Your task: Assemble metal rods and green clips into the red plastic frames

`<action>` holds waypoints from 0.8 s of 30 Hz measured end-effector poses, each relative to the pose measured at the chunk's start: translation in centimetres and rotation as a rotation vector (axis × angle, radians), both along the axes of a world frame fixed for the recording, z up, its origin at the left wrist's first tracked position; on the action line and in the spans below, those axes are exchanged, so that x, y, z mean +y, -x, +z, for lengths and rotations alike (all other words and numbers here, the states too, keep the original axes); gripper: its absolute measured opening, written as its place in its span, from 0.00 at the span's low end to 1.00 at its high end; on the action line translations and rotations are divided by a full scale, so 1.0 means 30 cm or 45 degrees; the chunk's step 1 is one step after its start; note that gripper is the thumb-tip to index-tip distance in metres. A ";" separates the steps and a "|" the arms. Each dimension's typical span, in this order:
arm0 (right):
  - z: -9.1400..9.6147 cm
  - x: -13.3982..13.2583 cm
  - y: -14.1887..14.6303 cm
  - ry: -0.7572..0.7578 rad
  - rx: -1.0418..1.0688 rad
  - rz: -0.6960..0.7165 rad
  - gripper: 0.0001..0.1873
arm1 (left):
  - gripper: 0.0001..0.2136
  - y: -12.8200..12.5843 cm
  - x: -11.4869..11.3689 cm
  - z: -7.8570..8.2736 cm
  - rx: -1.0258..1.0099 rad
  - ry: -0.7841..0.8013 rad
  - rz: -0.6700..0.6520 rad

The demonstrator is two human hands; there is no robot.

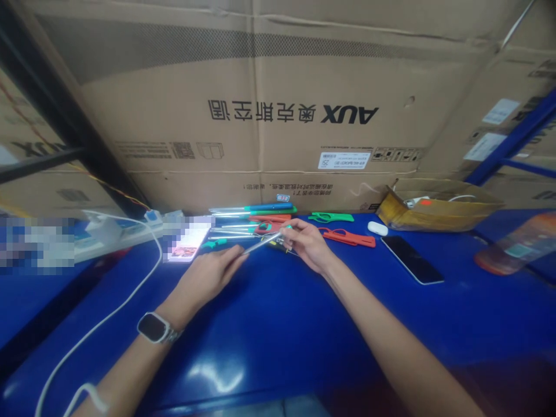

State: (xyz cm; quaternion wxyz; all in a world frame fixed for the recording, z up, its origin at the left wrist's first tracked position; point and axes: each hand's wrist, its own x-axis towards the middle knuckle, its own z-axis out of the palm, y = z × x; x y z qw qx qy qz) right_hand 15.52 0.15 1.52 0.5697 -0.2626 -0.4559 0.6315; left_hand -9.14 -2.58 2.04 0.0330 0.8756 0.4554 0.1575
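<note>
My left hand (217, 267), with a watch on its wrist, pinches the lower left end of a thin silvery metal tube (262, 242). At the tube's upper right end, the fingers of my right hand (309, 244) are closed around it, by a small green piece. The tube slants above the blue table. Behind my hands lie several metal tubes (232, 231), long lighters with blue handles (273, 207), and an orange handle shell (350, 237). Farther back is a green handle shell (332, 217). A yellow and black item (277, 245) is partly hidden under my right hand.
A large cardboard box (278, 69) walls off the back. On the right are a dark phone (412, 259), a white case (377, 228), an open carton (443, 211) and a bottle (516, 246). On the left, a white cable (130, 298) runs from a power strip (125, 231).
</note>
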 end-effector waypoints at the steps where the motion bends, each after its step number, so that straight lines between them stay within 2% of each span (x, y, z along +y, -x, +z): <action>1: 0.002 -0.001 0.001 -0.029 -0.018 -0.026 0.11 | 0.16 -0.002 0.000 0.000 -0.020 -0.002 -0.003; 4: 0.007 -0.004 0.008 -0.072 -0.053 -0.135 0.12 | 0.16 -0.009 -0.002 -0.007 -0.035 -0.033 0.002; 7: 0.010 -0.009 0.019 0.018 -0.060 -0.163 0.18 | 0.17 -0.008 -0.005 -0.019 0.008 -0.075 0.005; 10: 0.013 -0.016 0.025 0.093 -0.090 -0.110 0.21 | 0.16 0.002 -0.008 -0.027 0.017 -0.112 0.000; 14: 0.011 -0.021 0.023 0.017 -0.106 -0.071 0.17 | 0.15 0.017 -0.011 -0.027 -0.010 -0.123 -0.023; 24: 0.011 -0.019 0.005 -0.049 -0.029 0.133 0.13 | 0.16 0.032 -0.003 0.000 -0.105 0.064 -0.124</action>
